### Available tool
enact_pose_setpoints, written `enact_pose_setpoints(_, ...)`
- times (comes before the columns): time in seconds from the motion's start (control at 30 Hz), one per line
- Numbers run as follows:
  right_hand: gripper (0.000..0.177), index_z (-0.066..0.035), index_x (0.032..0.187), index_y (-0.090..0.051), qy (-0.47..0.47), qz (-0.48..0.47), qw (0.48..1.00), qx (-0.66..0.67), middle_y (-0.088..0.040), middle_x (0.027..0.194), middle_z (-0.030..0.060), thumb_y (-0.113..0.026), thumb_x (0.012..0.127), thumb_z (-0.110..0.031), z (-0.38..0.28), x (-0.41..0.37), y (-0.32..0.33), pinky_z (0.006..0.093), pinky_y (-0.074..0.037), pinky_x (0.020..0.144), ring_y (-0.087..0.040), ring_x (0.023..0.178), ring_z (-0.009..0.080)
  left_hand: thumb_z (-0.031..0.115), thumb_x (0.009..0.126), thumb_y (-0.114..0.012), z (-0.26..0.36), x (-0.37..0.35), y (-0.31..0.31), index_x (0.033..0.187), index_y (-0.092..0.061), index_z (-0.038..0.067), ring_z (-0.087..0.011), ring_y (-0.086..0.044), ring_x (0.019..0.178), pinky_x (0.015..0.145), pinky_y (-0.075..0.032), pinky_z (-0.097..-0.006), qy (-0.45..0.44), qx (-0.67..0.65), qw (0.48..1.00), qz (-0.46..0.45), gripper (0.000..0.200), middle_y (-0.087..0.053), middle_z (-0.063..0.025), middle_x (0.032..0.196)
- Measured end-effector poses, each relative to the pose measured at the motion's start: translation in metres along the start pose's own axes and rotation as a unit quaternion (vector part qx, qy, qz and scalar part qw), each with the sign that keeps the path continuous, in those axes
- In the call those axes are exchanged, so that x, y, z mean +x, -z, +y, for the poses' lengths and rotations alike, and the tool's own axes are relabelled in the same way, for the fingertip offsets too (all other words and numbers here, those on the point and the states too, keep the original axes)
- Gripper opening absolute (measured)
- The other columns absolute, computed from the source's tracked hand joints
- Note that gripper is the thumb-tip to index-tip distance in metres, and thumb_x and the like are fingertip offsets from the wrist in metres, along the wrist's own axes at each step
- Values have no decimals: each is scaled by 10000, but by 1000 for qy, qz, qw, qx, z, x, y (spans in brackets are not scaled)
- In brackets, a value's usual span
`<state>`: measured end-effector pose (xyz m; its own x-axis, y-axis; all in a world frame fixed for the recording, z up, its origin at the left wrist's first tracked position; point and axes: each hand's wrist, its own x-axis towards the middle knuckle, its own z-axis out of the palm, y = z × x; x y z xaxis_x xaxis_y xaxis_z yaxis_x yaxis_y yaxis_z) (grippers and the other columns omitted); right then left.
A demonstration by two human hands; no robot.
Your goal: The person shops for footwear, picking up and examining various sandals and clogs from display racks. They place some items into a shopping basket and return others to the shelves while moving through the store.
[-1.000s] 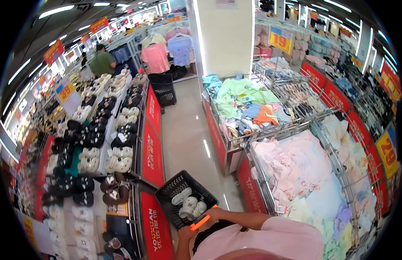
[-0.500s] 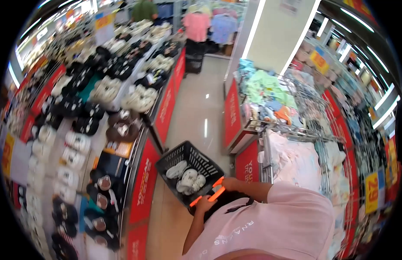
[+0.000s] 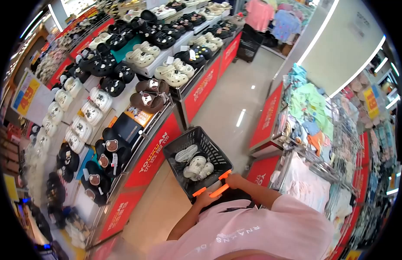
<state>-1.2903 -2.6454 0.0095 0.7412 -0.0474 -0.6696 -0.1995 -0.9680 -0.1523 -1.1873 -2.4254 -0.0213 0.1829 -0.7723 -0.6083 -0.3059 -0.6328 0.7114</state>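
Observation:
A black shopping basket (image 3: 175,167) with an orange handle (image 3: 219,190) is in front of my body, over the aisle floor. My left hand (image 3: 208,198) is wrapped round the left part of the handle. On the handle's right part my right hand (image 3: 235,180) is closed. White clog shoes (image 3: 196,169) lie in the basket, and beside them is a pale shoe (image 3: 186,153) with its sole up.
To the left runs a shoe display (image 3: 151,147) with red panels, holding black, brown and white clogs. Bins of folded clothes (image 3: 307,177) stand on the right. A dark bin (image 3: 250,43) is at the aisle's far end, near hanging shirts (image 3: 259,15).
My view has turned to the left, so the shelves and aisle appear shifted to the right and tilted. Both hands still hold the basket's handle.

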Motion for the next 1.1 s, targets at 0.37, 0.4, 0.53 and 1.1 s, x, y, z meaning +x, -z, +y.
enact_pose_setpoints(0.37,182,-143,946,-738,150,45,983,-98,-716,982,97,-647,788,-151,78,43,26,402,-565,747,-694,944,263,680,857,-558,81,26,-32,1300,-585,44,-302,-546,1206,1021,-407,-385,81,-60,993,56,775,-576,-190,1306)
enact_pose_setpoints(0.4,174,-157,930,-740,155,62,980,-105,-717,976,86,-636,791,-135,82,49,26,403,-565,749,-695,943,261,668,847,-580,76,33,-40,1296,-589,74,-303,-560,1183,997,-422,-378,80,-80,990,84,744,-593,-185,1273)
enact_pose_setpoints(0.53,185,-152,934,-735,197,46,971,-126,-714,980,89,-625,789,-119,99,70,44,410,-565,760,-691,942,277,642,823,-632,84,51,-66,1249,-617,112,-308,-606,1093,919,-462,-370,94,-151,964,198,680,-641,-168,1159)
enact_pose_setpoints(1.1,271,-204,1076,-702,262,-45,885,-381,-536,1293,43,-602,840,-116,74,154,132,447,-535,903,-520,1215,289,592,802,-682,88,101,-52,1159,-648,34,-273,-656,942,820,-499,-378,44,-346,876,332,663,-685,-155,1011)
